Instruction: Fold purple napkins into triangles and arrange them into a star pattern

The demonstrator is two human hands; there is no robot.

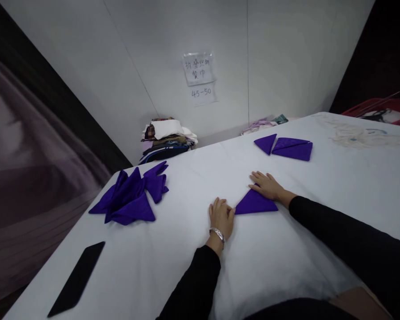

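Your purple cloth triangle [256, 205] lies flat on the white-covered table [190, 191] in front of you, its long edge towards your body and its upper corner under your right hand [266, 186]. That hand rests palm down with its fingers a little spread, the tips reaching past the cloth onto the table; a broad touch like this probably serves to press the layers flat and stop them sliding. Your left hand [221, 218], with a silver bracelet [218, 235] at the wrist, sits at the triangle's left corner, thumb and index finger close to the point and the other fingers lightly bent on the table. You seem to be steadying that corner, though I cannot tell whether the two digits pinch the cloth or merely press beside it. Beyond your right hand, a small purple triangle [266, 144] and a folded purple piece [292, 148] lie neatly side by side, perhaps set there to be out of your hands' way. The loose purple cloths [130, 198] are heaped well to your left, apart from the folded ones, likely so the two sorts do not mix. Nearer you on that side lies a flat black slab [77, 279].
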